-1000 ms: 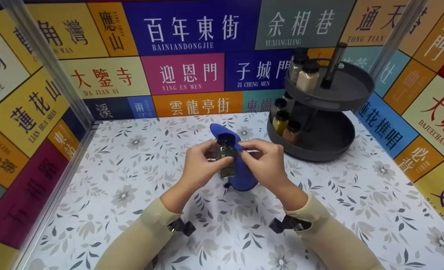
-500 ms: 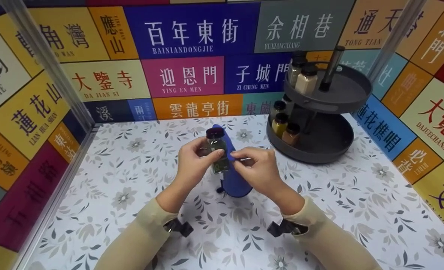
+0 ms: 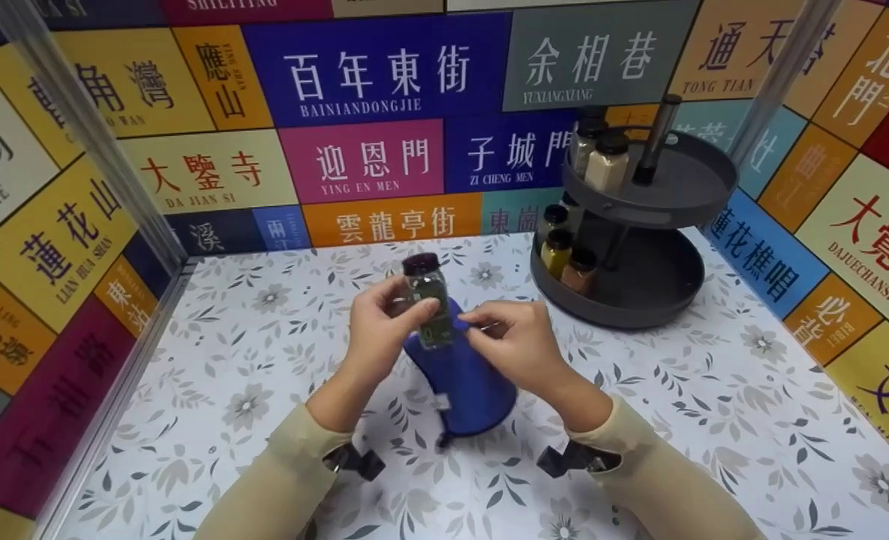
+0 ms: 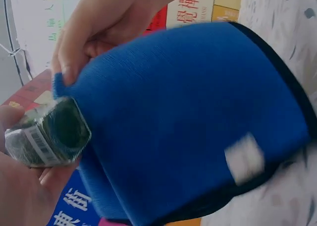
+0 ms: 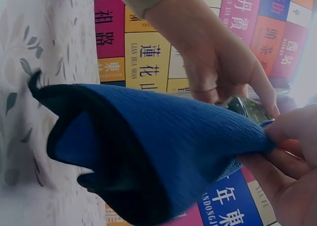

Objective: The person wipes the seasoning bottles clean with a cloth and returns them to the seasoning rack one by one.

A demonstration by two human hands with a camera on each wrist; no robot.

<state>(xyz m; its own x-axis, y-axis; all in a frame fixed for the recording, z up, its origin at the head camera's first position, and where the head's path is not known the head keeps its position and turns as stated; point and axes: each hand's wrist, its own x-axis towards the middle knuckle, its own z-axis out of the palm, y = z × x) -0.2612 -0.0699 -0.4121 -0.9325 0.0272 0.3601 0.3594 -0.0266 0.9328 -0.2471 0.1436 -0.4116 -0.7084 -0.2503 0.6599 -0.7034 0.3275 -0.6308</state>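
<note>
My left hand (image 3: 384,319) grips a clear glass spice jar (image 3: 433,307) with a dark lid and green contents, held upright above the table. In the left wrist view the jar's base and a barcode label (image 4: 40,144) face the camera. Beside the jar, my right hand (image 3: 515,341) pinches the upper end of a blue cloth (image 3: 478,397) with dark edging. The cloth hangs down in folds, and a white tag (image 4: 245,159) shows near its border. Fingers and thumb of the right hand (image 5: 292,161) close on the cloth in the right wrist view.
A dark two-tier round rack (image 3: 624,307) stands at the back right. Several jars sit on it, among them a jar of pale powder (image 3: 608,163) and a yellow one (image 3: 557,255). Printed panels (image 3: 369,157) wall in the flower-patterned table (image 3: 264,465).
The left hand has shifted slightly left with the jar, which now stands clearer of the cloth. The cloth has dropped at its upper end and swung open lower down, still held by the right hand.
</note>
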